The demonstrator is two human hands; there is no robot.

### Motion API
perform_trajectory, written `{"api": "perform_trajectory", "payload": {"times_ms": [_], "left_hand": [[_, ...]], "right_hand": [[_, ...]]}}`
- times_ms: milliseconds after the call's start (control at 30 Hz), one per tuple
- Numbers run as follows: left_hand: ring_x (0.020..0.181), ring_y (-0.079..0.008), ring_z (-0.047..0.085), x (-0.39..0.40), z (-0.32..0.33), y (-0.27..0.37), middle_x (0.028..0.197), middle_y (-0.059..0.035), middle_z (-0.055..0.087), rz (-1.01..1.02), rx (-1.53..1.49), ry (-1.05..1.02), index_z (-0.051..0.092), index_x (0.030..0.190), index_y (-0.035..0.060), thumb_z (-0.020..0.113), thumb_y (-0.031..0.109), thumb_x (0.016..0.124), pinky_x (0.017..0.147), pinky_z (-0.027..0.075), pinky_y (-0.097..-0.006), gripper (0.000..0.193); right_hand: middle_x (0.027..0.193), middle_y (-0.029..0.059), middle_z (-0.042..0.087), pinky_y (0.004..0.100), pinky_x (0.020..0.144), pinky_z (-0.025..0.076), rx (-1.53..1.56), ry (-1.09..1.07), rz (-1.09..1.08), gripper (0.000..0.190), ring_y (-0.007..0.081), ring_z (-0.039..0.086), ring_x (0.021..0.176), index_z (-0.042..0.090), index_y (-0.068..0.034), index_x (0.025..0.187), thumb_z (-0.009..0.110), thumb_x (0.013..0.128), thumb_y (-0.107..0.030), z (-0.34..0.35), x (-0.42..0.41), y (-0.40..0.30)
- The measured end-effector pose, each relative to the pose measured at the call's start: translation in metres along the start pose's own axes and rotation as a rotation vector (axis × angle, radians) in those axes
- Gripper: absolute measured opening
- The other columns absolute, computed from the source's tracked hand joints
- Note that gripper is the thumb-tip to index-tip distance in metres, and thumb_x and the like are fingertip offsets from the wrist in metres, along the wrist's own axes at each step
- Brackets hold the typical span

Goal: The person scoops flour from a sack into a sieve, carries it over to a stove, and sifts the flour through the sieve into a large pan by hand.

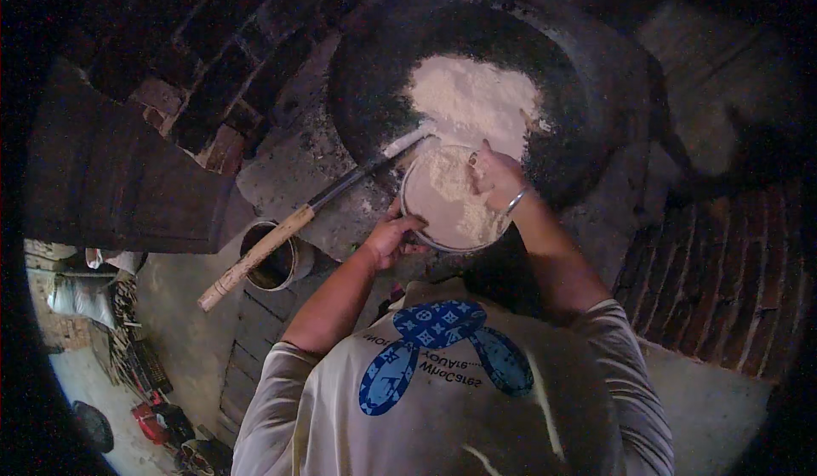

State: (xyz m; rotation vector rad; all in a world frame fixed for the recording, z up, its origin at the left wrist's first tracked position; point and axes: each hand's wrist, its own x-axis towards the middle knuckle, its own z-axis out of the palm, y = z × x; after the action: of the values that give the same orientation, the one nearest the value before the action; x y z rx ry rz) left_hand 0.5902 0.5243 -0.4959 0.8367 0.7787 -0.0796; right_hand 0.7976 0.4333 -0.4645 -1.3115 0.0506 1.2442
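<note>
My left hand (389, 240) grips the left rim of a round sieve or shallow pan (434, 211), its thumb over the edge. Clumps of pale, flour-like powder (454, 170) lie in it. Over the right side of this vessel is my right hand (498, 176), fingers curled at the powder; whether they hold any is hidden. Just beyond, a big dark wok (376, 67) contains a broad heap of the same pale powder (472, 93). A long-handled spatula or shovel (306, 211) leans over the wok's near left rim, its whitened end reaching the heap.
Beneath the wooden handle stands a bucket (303, 262). The wok sits in a masonry stove (287, 176). Stacked bricks (210, 106) rise at left, and brickwork (721, 284) is at right. Sticks (124, 310) and a red object (150, 422) lie at lower left.
</note>
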Motion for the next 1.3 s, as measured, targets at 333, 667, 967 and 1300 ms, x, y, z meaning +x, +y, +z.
{"api": "perform_trajectory", "payload": {"times_ms": [333,667,967,1300], "left_hand": [[0.082,-0.0222,0.054,0.000,0.005,-0.002,0.103,-0.0070,0.050,0.040,0.005,0.023,0.033,0.119,0.0164,0.056,0.009,0.071,0.053,0.047,-0.0322,0.054],[0.080,-0.0229,0.056,-0.004,0.007,0.002,0.101,-0.0111,0.051,0.065,0.017,0.047,0.040,0.111,0.0061,0.055,0.012,0.073,0.060,0.053,-0.0318,0.041],[0.096,-0.0227,0.049,0.009,-0.001,-0.002,0.111,-0.0054,0.044,-0.027,0.017,-0.012,0.026,0.127,0.0210,0.059,0.008,0.067,0.065,0.049,-0.0399,0.070],[0.096,-0.0235,0.049,0.003,0.000,0.001,0.114,-0.0064,0.044,0.012,-0.004,-0.007,0.025,0.128,0.0216,0.058,0.010,0.069,0.063,0.052,-0.0364,0.069]], "right_hand": [[0.068,0.0086,0.055,0.0279,0.042,0.042,-0.379,-0.020,-0.219,0.024,0.0133,0.051,0.050,0.055,0.001,0.089,0.050,0.083,-0.022,-0.002,-0.001,0.002],[0.111,0.0158,0.049,0.0351,0.071,0.047,-1.669,-0.199,-0.863,0.042,0.0271,0.056,0.086,0.047,-0.004,0.111,0.057,0.075,-0.023,-0.007,-0.013,0.024],[0.083,0.0071,0.060,0.0283,0.063,0.045,-0.976,-0.073,-0.570,0.027,0.0174,0.056,0.076,0.059,-0.006,0.093,0.062,0.069,-0.018,-0.018,0.057,0.020],[0.100,0.0136,0.053,0.0330,0.072,0.044,-1.572,-0.435,-0.641,0.047,0.0231,0.053,0.088,0.055,-0.008,0.105,0.067,0.064,-0.028,-0.030,0.000,-0.012]]}}
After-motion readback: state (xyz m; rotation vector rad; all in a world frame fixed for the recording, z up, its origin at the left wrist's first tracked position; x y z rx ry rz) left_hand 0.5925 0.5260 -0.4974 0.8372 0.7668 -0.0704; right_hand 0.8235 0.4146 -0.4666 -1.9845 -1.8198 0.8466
